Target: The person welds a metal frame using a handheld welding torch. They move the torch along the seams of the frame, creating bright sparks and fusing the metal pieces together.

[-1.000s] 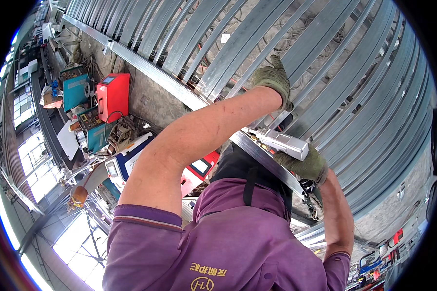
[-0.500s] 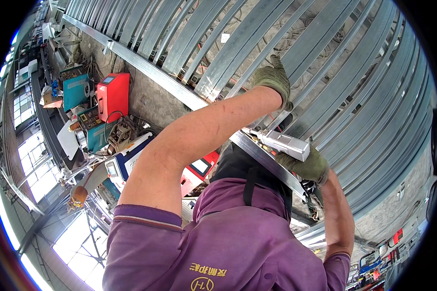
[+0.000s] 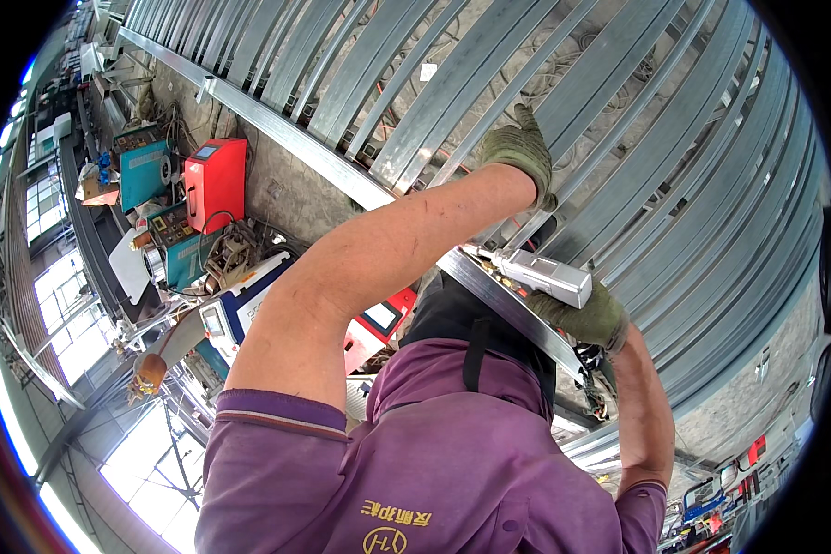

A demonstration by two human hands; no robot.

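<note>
Upside-down yellow lettering (image 3: 397, 513) and 1 round emblem (image 3: 384, 542) stand on the purple shirt (image 3: 452, 443).

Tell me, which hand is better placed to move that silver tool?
Probably the right hand: it is right up against the silver tool and seems to hold it. The left hand is farther away, over the metal bars.
</note>
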